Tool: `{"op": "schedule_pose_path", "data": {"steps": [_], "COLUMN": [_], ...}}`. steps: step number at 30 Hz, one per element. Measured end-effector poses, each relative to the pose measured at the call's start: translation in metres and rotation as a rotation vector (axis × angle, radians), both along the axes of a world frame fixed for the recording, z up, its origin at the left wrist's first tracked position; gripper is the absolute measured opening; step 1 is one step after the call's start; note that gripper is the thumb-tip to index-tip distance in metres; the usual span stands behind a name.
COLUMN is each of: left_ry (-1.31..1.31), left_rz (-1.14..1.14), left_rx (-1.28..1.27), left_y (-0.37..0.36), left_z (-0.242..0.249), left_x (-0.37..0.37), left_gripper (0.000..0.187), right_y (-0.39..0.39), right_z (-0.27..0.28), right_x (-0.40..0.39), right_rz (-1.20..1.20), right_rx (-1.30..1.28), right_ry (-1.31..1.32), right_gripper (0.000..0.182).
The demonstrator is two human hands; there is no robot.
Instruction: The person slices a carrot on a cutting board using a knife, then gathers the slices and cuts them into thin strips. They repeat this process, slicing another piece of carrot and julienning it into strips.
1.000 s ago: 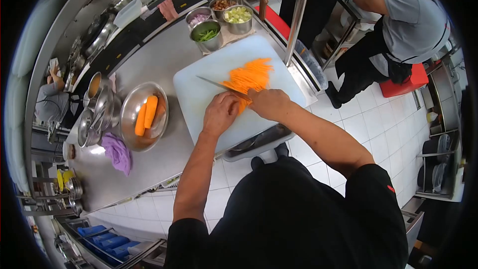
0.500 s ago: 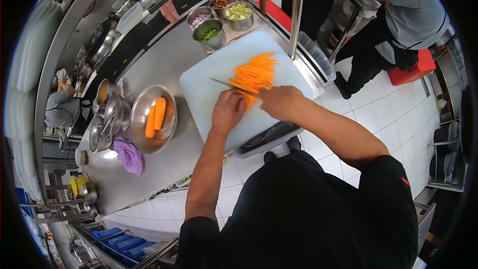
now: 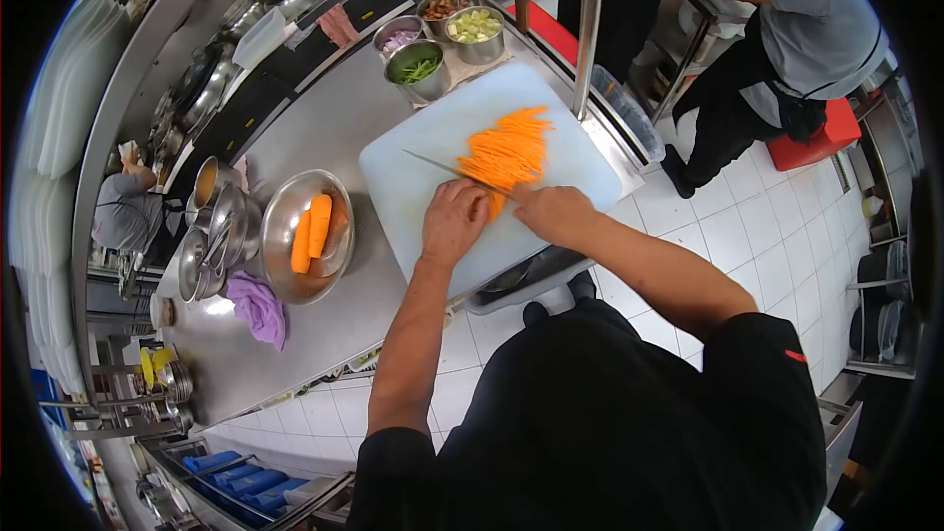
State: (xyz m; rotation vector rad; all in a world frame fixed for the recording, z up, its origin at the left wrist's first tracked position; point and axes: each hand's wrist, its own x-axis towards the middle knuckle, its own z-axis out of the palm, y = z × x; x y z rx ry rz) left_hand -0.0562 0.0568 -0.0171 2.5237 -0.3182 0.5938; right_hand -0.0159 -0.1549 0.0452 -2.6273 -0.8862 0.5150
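My right hand (image 3: 557,215) is closed round the handle of a kitchen knife (image 3: 440,166), whose long blade points to the far left across a white cutting board (image 3: 395,192). Curled fingers of my left hand (image 3: 455,219) press on a piece of carrot (image 3: 495,207) right beside the blade; most of that piece is hidden by my hands. Just beyond the knife lies a heap of thin carrot strips (image 3: 507,147).
Left of the board, a steel bowl (image 3: 279,226) holds peeled carrots (image 3: 320,226). A purple cloth (image 3: 257,309) lies beside stacked bowls. Behind the board stand several pots of cut vegetables, one with green pieces (image 3: 420,70). A metal post (image 3: 589,25) rises at the right; a co-worker (image 3: 816,15) stands beyond.
My right hand has come slightly down and towards me, and the knife tip has shifted a little left. My left hand stays on the carrot. The whole view has moved slightly.
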Motion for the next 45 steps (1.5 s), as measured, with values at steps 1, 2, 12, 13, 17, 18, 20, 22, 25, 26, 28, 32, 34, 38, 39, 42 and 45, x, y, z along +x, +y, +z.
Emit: {"op": "schedule_pose_path", "data": {"steps": [1, 2, 12, 13, 17, 18, 20, 22, 25, 26, 28, 32, 34, 38, 39, 42, 45], "left_ry": [-0.012, -0.018, 0.077, 0.072, 0.030, 0.026, 0.014, 0.020, 0.024, 0.027, 0.031, 0.008, 0.008, 0.029, 0.019, 0.026, 0.054], "left_rz": [0.007, 0.016, -0.092, -0.094, -0.118, -0.123, -0.134, -0.138, -0.116, -0.107, -0.113, -0.120, -0.113, -0.085, -0.079, -0.069, -0.061], "left_rx": [0.001, 0.003, -0.029, -0.031, -0.003, -0.008, -0.021, -0.019, -0.006, 0.001, -0.012, -0.019, -0.030, -0.023, -0.017, -0.013, -0.032], "left_y": [0.000, 0.001, 0.007, 0.007, 0.007, 0.007, 0.010, 0.011, 0.011, 0.010, 0.009, 0.008, 0.010, 0.009, 0.009, 0.008, 0.008], "left_z": [0.000, -0.001, 0.008, 0.007, 0.011, 0.008, 0.003, 0.002, 0.004, 0.005, 0.004, 0.005, 0.001, 0.000, -0.001, -0.003, 0.001], "left_x": [0.003, 0.002, -0.017, -0.016, -0.013, -0.013, -0.010, -0.009, -0.010, -0.009, -0.010, -0.010, -0.009, -0.010, -0.012, -0.018, -0.014], "left_gripper": [0.014, 0.014, 0.024, 0.025, 0.022, 0.023, 0.024, 0.024, 0.025, 0.026, 0.026, 0.027, 0.027, 0.025, 0.026, 0.027, 0.029], "right_y": [0.001, 0.007, -0.009, -0.005, 0.025, 0.024, 0.017, 0.008, -0.005, -0.002, 0.001, 0.011, 0.009, -0.002, 0.000, 0.013, 0.007], "right_z": [0.000, 0.000, 0.001, -0.002, 0.004, 0.009, 0.028, 0.037, 0.030, 0.015, 0.010, 0.035, 0.042, 0.013, 0.012, 0.020, 0.048], "right_x": [0.005, 0.007, 0.022, 0.021, 0.029, 0.028, 0.021, 0.011, -0.001, 0.001, 0.001, 0.014, 0.010, 0.001, -0.003, 0.011, 0.006], "right_rz": [-0.004, -0.006, 0.045, 0.040, 0.059, 0.069, 0.067, 0.065, 0.056, 0.043, 0.023, 0.050, 0.067, 0.040, 0.028, 0.070, 0.097], "right_rx": [-0.023, -0.046, -0.041, -0.062, -0.092, -0.099, -0.146, -0.164, -0.140, -0.126, -0.120, -0.163, -0.171, -0.116, -0.095, -0.142, -0.172], "right_ry": [0.000, 0.007, -0.058, -0.053, -0.062, -0.059, -0.050, -0.035, -0.021, -0.012, -0.021, -0.029, -0.007, -0.009, -0.003, -0.068, -0.010], "right_gripper": [0.035, 0.036, 0.036, 0.036, 0.034, 0.033, 0.031, 0.029, 0.028, 0.028, 0.028, 0.030, 0.029, 0.029, 0.029, 0.032, 0.032]}}
